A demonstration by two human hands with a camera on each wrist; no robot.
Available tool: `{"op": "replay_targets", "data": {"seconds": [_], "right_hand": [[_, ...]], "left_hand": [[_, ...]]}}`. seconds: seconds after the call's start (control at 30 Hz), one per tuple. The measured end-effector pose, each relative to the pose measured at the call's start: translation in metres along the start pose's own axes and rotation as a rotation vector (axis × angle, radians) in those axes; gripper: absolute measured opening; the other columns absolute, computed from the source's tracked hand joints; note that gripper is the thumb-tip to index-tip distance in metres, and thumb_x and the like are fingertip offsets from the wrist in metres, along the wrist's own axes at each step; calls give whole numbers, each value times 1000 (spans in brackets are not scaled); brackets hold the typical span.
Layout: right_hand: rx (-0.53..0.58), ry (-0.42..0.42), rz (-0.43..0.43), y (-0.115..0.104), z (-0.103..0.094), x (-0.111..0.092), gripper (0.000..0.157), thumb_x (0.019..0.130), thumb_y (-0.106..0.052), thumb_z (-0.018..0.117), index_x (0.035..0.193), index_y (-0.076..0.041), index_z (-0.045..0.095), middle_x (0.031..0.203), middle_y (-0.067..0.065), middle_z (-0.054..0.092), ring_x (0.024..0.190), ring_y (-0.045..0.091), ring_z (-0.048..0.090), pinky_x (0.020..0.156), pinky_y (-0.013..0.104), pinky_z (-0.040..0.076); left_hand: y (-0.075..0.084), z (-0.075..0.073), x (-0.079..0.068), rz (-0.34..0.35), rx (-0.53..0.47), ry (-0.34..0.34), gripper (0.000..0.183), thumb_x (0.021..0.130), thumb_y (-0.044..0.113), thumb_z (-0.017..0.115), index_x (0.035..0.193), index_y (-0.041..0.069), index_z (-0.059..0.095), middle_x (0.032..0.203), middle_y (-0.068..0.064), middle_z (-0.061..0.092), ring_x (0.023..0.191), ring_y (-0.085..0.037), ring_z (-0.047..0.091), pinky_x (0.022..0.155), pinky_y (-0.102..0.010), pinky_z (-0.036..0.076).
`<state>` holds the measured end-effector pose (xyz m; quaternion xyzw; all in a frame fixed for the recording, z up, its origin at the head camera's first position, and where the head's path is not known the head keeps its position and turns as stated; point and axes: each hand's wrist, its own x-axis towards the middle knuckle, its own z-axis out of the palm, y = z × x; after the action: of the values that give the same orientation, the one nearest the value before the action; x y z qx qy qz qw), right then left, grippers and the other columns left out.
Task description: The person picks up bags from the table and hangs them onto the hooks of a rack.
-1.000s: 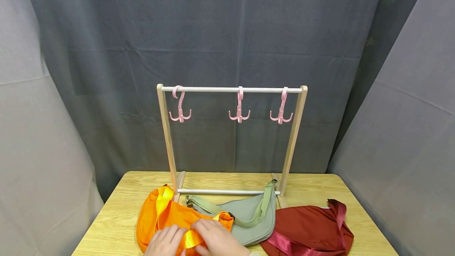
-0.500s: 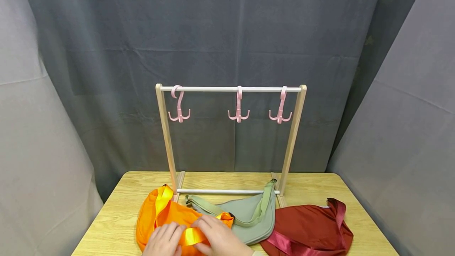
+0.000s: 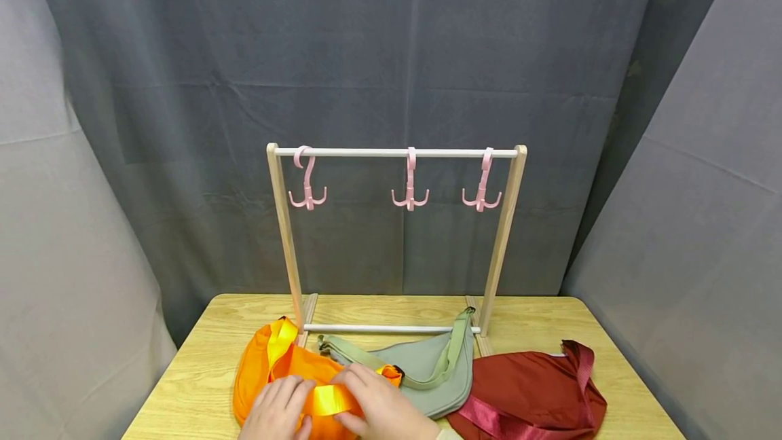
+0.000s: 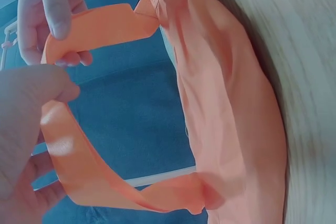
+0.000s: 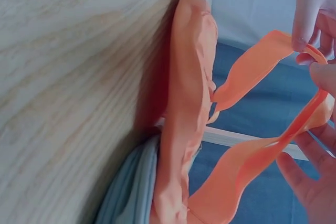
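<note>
Both the left hand [image 3: 276, 410] and the right hand [image 3: 379, 407] pinch the orange bag's strap [image 3: 330, 400] (bright yellow-orange); the orange bag [image 3: 259, 375] lies on the tabletop [image 3: 195, 372], beside the green bag [image 3: 427, 372].

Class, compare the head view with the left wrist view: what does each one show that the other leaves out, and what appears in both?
Only the head view shows the wooden rack, its three pink hooks and the dark red bag. Only the left wrist view shows the strap as an open loop with space inside it, joined to the orange bag at both ends. Both show the left hand and right hand pinching that strap, the wooden table, and part of the green bag.
</note>
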<state>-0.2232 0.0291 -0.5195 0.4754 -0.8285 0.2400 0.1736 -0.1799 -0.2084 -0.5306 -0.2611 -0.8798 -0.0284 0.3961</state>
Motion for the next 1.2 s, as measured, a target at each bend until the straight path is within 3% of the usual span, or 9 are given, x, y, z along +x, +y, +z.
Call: {"op": "replay_targets", "data": {"seconds": [0.43,0.93,1.2], "right_hand": [[34,6,55,3,-21,3,43,92,-29,78,128,-17,58,118,-8,61,100,6,59,88,19,53],[64,24,44,13,-29,1,44,89,-25,82,126,-17,59,117,-8,60,100,5,59,91,20,53],[71,17,47,16,-37,6,42,90,-25,82,125,-14,60,115,-5,62,97,5,61,90,20,54]], "left_hand": [[-11,-9,10,-13,-26,27,55,56,19,85,108,13,67,102,0,61,90,-16,59,78,-35,56],[-13,-18,20,-119,-112,-110,56,61,21,95,110,13,68,103,2,61,93,-14,58,82,-34,57],[-20,-23,26,-114,-152,-69,57,62,22,97,110,12,69,104,3,62,95,-12,59,83,-33,57]]}}
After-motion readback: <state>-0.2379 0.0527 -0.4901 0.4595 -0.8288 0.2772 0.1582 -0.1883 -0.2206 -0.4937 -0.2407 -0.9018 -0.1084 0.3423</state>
